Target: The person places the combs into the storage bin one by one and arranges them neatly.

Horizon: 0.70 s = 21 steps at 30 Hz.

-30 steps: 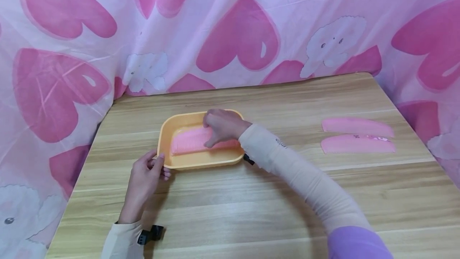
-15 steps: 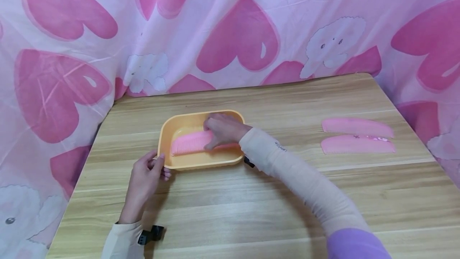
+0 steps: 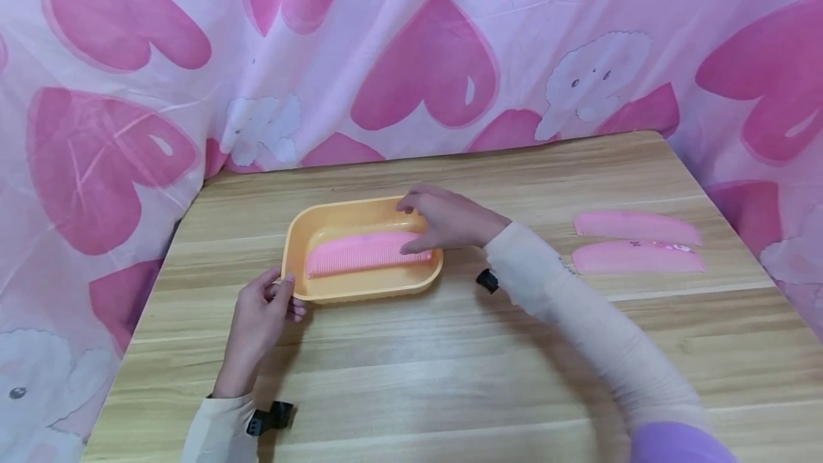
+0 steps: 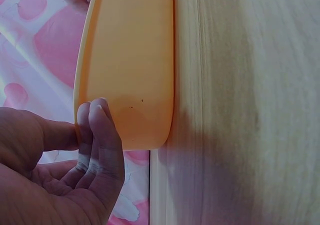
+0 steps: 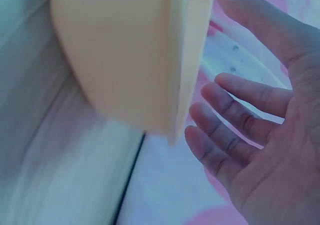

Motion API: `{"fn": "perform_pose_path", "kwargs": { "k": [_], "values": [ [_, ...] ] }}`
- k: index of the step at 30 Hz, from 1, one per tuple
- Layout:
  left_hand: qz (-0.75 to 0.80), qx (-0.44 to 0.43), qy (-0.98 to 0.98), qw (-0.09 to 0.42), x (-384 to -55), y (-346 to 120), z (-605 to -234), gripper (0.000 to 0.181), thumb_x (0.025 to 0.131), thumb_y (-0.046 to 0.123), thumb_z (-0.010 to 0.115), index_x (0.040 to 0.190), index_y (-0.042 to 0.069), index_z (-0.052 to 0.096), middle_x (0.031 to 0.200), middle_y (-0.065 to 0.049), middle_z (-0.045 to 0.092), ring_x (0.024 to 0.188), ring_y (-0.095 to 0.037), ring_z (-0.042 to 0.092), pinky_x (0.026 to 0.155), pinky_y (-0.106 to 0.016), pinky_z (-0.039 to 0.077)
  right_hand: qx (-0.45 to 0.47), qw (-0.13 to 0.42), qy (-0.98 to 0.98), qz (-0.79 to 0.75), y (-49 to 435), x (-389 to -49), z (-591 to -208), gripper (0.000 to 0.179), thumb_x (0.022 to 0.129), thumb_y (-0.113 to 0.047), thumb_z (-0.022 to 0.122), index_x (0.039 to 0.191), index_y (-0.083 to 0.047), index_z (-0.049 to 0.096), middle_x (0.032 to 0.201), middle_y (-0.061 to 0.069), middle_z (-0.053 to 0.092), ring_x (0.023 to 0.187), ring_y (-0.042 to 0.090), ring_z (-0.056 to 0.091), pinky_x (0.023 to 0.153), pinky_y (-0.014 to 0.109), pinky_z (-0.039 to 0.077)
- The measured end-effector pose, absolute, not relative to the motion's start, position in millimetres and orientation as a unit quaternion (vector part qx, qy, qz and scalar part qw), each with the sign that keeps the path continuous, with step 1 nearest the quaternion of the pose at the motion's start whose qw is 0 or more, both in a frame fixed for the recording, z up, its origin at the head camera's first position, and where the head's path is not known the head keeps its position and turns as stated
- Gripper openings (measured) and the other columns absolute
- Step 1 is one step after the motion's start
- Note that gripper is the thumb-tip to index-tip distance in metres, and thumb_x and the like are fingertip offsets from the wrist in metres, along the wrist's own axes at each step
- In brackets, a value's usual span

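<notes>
A yellow-orange plastic tray (image 3: 360, 297) with raised walls stands on the table, and a pink comb (image 3: 360, 252) lies flat inside it. My left hand (image 3: 260, 316) pinches the tray's near left corner; in the left wrist view the thumb and fingers (image 4: 102, 130) grip either side of the rim. Over the tray's right end hovers my right hand (image 3: 453, 218), its fingers spread and holding nothing. The right wrist view shows those fingers (image 5: 220, 110) relaxed beside the tray's outer wall (image 5: 120, 50).
Two more pink combs, an upper one (image 3: 636, 226) and a lower one (image 3: 617, 258) with a small print, lie side by side on the right of the wooden table (image 3: 450, 377). A pink heart-patterned curtain (image 3: 289, 77) hangs behind and around the table.
My right hand has let go of the comb in the tray and moved up and to the right. The comb stays in place, and my left hand keeps its hold on the corner.
</notes>
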<state>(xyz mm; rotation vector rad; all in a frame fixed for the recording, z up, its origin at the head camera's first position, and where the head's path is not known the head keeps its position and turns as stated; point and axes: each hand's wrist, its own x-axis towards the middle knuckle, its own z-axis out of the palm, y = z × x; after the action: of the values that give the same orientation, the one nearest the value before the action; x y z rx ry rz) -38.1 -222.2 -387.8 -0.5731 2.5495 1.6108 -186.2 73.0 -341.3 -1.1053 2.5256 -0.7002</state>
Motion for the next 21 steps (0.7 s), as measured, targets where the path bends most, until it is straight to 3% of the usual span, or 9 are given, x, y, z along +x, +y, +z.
{"fn": "perform_pose_path", "kwargs": {
  "k": [7,21],
  "values": [
    [0.523,-0.186,0.831,0.033,-40,-222,-388,0.048,0.109,0.022,0.048,0.149,-0.004,0.043,0.092,-0.018,0.068,0.069,-0.015,0.067,0.063,-0.026,0.061,-0.373,0.119,0.883,-0.257,118,-184,-331,0.068,0.079,-0.032,0.089,0.131,0.002,0.063,0.126,0.012,0.061,0.112,0.028,0.059,0.096,0.042,0.052],
    [0.521,-0.189,0.832,0.034,-39,-221,-388,0.046,0.109,0.022,0.048,0.147,-0.004,0.045,0.093,-0.019,0.068,0.071,-0.015,0.067,0.063,-0.028,0.062,-0.312,0.078,0.916,-0.239,224,-173,-332,0.061,0.076,-0.028,0.091,0.123,0.0,0.067,0.118,0.013,0.064,0.108,0.031,0.06,0.09,0.051,0.052]
  ]
}}
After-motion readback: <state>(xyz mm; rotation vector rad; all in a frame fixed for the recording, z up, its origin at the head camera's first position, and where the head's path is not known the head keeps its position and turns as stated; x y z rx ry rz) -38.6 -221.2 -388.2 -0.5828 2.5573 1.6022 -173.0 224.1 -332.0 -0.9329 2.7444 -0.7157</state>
